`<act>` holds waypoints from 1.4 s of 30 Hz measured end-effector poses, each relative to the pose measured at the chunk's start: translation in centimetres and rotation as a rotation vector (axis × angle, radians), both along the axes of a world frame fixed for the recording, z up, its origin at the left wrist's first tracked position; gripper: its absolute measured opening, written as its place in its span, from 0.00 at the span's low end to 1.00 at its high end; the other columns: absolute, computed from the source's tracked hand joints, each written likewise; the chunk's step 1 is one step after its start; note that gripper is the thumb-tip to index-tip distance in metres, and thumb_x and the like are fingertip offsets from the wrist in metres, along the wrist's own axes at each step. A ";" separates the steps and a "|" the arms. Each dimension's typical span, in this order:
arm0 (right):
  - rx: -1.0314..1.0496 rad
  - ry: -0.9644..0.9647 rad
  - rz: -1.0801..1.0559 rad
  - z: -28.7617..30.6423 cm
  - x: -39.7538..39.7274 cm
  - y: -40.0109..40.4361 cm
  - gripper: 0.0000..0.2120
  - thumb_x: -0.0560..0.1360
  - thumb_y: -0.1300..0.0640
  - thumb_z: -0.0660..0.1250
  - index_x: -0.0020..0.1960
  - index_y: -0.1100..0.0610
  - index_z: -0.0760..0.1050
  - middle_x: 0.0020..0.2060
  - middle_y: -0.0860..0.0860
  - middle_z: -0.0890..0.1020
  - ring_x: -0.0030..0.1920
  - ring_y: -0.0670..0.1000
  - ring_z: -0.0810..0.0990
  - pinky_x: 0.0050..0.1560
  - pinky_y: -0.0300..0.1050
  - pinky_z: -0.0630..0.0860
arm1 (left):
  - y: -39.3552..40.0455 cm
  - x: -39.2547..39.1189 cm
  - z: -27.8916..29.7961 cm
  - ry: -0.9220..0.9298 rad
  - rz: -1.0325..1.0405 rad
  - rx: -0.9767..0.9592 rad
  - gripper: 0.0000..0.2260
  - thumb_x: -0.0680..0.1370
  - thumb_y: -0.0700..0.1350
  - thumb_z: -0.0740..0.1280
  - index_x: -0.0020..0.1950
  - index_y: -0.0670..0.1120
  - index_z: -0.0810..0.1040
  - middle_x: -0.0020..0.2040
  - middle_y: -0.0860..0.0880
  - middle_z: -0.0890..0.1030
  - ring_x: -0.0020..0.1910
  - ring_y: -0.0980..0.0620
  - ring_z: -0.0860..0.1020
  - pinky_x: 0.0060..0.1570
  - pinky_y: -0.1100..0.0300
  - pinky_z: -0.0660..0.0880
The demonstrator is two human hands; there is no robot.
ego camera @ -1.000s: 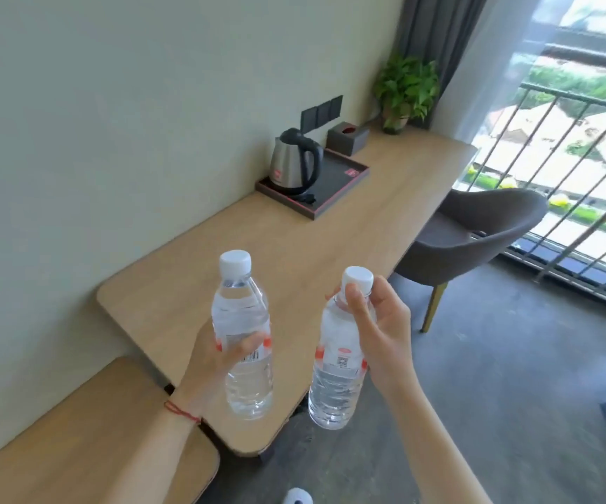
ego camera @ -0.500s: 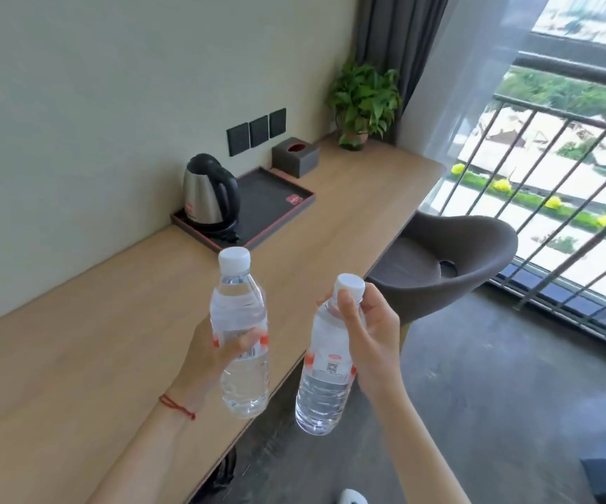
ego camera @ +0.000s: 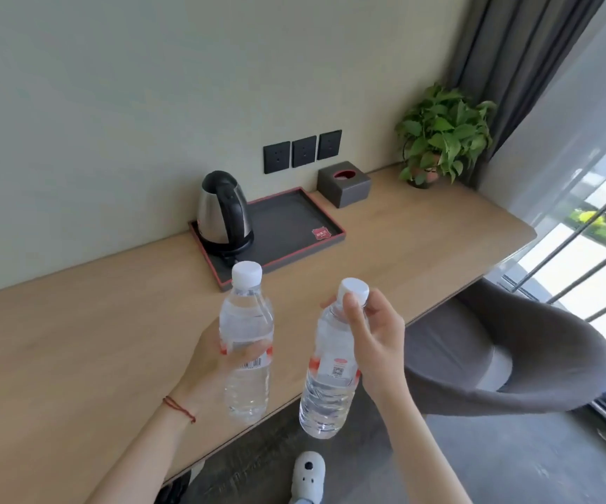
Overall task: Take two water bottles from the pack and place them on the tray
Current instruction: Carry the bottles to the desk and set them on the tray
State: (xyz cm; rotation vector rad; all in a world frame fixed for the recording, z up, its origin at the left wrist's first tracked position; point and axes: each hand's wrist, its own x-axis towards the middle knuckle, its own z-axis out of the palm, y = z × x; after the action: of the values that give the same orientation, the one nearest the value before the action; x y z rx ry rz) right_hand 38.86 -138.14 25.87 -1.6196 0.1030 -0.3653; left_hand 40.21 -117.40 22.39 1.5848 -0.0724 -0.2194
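My left hand [ego camera: 209,361] grips a clear water bottle [ego camera: 246,321] with a white cap around its middle, upright above the wooden desk. A second water bottle [ego camera: 330,380] hangs slightly tilted past the desk's front edge, held near its neck by my right hand [ego camera: 376,340]. The dark tray [ego camera: 294,220] with a red rim lies on the desk ahead, against the wall, beyond both bottles. Its right part is bare. The pack is out of view.
A steel kettle [ego camera: 223,212] stands on the tray's left end. A grey tissue box [ego camera: 345,183] and a potted plant [ego camera: 439,136] sit further right on the desk [ego camera: 76,340]. A grey chair [ego camera: 512,358] is tucked under the desk's right side. Wall sockets [ego camera: 303,150] are above the tray.
The view has moved closer to the tray and turned toward the wall. Both hands still carry their bottles, held in much the same pose.
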 end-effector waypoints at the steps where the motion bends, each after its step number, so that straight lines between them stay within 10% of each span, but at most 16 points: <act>1: -0.003 0.006 0.011 -0.2 1.3 -1.0 0.20 0.69 0.38 0.66 0.41 0.56 0.78 0.37 0.54 0.85 0.37 0.53 0.82 0.38 0.48 0.78 | -1.0 1.2 -0.2 0.008 0.011 -0.012 0.24 0.59 0.52 0.75 0.50 0.42 0.79 0.42 0.46 0.85 0.42 0.49 0.84 0.41 0.59 0.81; 5: -0.006 0.020 0.042 -0.7 6.8 -4.2 0.21 0.70 0.40 0.66 0.42 0.59 0.77 0.39 0.63 0.83 0.42 0.65 0.80 0.41 0.62 0.78 | -4.7 6.2 -0.9 0.024 0.039 -0.026 0.20 0.58 0.52 0.75 0.47 0.48 0.79 0.37 0.52 0.86 0.38 0.56 0.84 0.36 0.66 0.79; 14: -0.094 0.071 0.220 -2.1 18.2 -9.7 0.17 0.71 0.41 0.64 0.44 0.56 0.77 0.39 0.57 0.84 0.39 0.51 0.80 0.40 0.47 0.77 | -10.3 14.4 -2.2 0.061 0.111 -0.021 0.20 0.59 0.52 0.76 0.48 0.62 0.79 0.45 0.57 0.85 0.44 0.60 0.83 0.42 0.67 0.80; 18: -0.161 0.100 0.367 -4.2 22.5 -11.3 0.05 0.74 0.48 0.64 0.39 0.42 0.76 0.32 0.40 0.80 0.34 0.38 0.76 0.36 0.31 0.73 | -11.8 16.6 -3.8 0.094 0.177 0.006 0.21 0.60 0.49 0.78 0.50 0.60 0.78 0.45 0.59 0.84 0.45 0.63 0.82 0.41 0.71 0.78; 34: -0.300 0.199 0.775 -9.3 31.3 -14.6 0.10 0.76 0.49 0.60 0.55 0.50 0.75 0.47 0.55 0.81 0.51 0.57 0.78 0.50 0.41 0.73 | -14.9 22.6 -10.3 0.261 0.340 0.256 0.26 0.58 0.47 0.83 0.52 0.54 0.78 0.46 0.56 0.84 0.44 0.64 0.80 0.43 0.70 0.74; 42: -0.535 0.027 0.840 -7.7 32.0 -15.4 0.09 0.72 0.47 0.67 0.51 0.46 0.77 0.45 0.38 0.81 0.48 0.38 0.79 0.50 0.29 0.71 | -14.9 23.4 -10.7 0.227 0.359 0.233 0.30 0.59 0.43 0.82 0.57 0.49 0.75 0.50 0.51 0.83 0.49 0.55 0.80 0.52 0.58 0.77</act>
State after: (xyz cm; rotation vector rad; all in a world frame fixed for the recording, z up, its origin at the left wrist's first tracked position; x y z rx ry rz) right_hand 70.91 -153.53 18.12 -2.0213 -0.6918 0.3093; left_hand 63.60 -132.32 11.66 1.7620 0.4250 -0.1276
